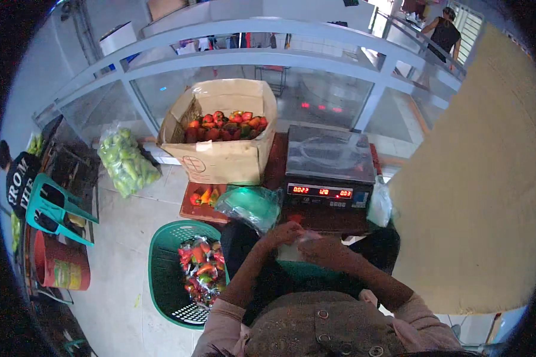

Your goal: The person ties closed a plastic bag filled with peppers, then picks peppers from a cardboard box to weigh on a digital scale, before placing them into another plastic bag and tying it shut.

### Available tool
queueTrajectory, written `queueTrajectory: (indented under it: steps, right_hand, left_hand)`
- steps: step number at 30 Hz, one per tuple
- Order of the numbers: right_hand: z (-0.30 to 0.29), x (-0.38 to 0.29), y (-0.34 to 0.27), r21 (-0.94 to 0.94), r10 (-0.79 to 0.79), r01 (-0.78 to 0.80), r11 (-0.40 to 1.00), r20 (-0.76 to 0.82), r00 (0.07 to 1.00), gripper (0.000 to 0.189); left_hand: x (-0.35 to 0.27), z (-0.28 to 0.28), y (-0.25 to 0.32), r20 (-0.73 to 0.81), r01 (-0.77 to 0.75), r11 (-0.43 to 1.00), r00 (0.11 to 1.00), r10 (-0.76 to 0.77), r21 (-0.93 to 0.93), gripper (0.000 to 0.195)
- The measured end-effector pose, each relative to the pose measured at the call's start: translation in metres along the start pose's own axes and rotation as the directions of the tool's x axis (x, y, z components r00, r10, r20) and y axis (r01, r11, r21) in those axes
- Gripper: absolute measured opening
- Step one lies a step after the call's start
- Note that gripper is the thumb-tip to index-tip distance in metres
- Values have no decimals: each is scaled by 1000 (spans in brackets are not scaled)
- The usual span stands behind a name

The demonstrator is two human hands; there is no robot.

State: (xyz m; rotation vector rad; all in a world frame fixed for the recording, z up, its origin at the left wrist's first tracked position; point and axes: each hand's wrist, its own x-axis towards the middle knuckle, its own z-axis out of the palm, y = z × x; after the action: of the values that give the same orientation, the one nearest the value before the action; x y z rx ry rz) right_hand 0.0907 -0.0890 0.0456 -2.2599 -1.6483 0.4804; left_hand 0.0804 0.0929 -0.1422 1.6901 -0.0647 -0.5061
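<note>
My left hand [285, 235] and my right hand [326, 252] meet over my lap, fingers closed on a small clear plastic bag [310, 235]. What the bag holds is too blurred and covered to tell. Just beyond my hands is a digital scale [330, 151] with lit red digits and a bare weighing plate. A stack of clear and green plastic bags [250, 205] lies left of the scale. Behind it, an open cardboard box [223, 160] holds many red and dark peppers [225, 125]. Several loose red and orange peppers [204, 196] sit on the low wooden table [194, 212].
At my left stands a green plastic basket [156, 272] with bagged peppers [203, 267]. A bag of green peppers [127, 163], a red bucket [64, 263] and a teal chair [53, 209] are farther left. A large cardboard sheet [473, 201] rises at right. Two people are farther off.
</note>
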Motion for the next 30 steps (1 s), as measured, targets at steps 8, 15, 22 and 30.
queueTrajectory:
  steps: [8,15,22,30]
  right_hand:
    - [27,-5,22,154,15,-49,987,214,977,27]
    - [-83,65,45,79,104,-104,991,1,995,17]
    - [-131,254,96,-123,-273,243,962,-462,844,13]
    - [-65,399,172,-457,78,-25,889,98,992,29]
  left_hand:
    - [35,40,43,319,-120,993,940,117,-12,42]
    - [84,52,15,440,-276,961,866,238,23,27]
    - [94,52,36,261,-249,924,949,175,289,24]
    - [100,63,10,295,-275,937,933,206,216,27]
